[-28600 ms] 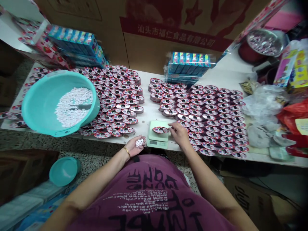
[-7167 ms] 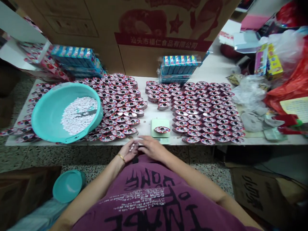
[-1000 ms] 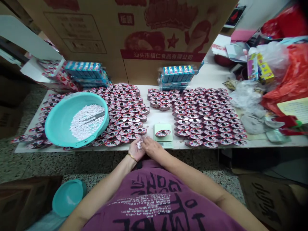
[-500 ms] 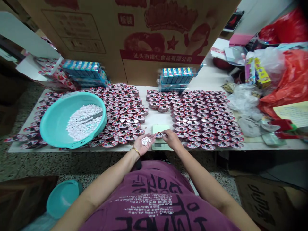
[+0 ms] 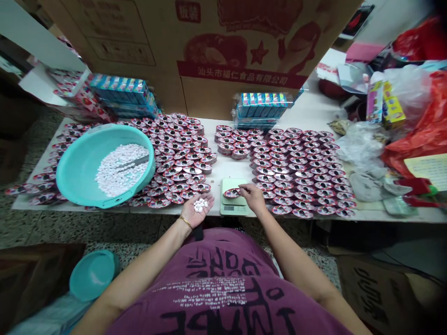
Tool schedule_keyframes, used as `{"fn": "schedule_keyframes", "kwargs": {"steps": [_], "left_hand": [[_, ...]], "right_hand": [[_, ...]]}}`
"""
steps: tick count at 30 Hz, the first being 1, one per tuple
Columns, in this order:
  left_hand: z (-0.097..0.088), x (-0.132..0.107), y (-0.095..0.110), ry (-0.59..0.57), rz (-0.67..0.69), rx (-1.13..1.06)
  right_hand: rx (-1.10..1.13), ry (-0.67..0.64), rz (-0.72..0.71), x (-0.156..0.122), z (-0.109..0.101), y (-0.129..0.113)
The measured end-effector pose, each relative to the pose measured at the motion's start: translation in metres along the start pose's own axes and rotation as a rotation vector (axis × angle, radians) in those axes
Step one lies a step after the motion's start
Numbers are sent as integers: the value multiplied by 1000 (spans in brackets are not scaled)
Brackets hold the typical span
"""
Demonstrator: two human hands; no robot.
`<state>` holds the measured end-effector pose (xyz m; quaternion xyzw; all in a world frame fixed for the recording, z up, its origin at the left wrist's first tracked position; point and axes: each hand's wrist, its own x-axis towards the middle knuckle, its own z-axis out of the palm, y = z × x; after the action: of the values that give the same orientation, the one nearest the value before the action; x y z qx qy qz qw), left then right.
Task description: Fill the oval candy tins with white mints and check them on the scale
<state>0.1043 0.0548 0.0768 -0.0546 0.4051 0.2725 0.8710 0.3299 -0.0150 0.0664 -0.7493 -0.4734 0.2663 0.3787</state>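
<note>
Table: white, bearing open tins in rows on either side of the scale.
Basin: teal, filled with loose candies.
Left hand: palm up, fingers gently curled, cupping a candy heap.
Right hand: fingers pinched narrow beside the scale's tin; whether they hold anything, I cannot tell.

right hand back at the tin

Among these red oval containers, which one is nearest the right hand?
The one on the pale green digital scale, just by the right hand; the others lie in rows on the table.
</note>
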Motion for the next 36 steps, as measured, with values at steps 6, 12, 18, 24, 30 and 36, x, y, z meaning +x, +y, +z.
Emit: {"fn": "schedule_keyframes", "kwargs": {"steps": [6,12,18,24,30,36], "left_hand": [[-12,-13,7,92,6,-51],[-17,-18,7,127,-37,-40],[-11,-18,-1,75,-100,15],[-1,-9,-7,-38,-162,59],[-6,-10,0,-13,-135,58],[-12,-16,4,43,-117,34]], "right_hand": [[348,131,271,-13,-16,0],[395,187,300,-27,-20,1],[402,127,260,-29,-3,-30],[127,55,-26,-23,11,-55],[-110,-27,28,-6,12,-18],[-130,77,-56,-4,-6,-14]]}}
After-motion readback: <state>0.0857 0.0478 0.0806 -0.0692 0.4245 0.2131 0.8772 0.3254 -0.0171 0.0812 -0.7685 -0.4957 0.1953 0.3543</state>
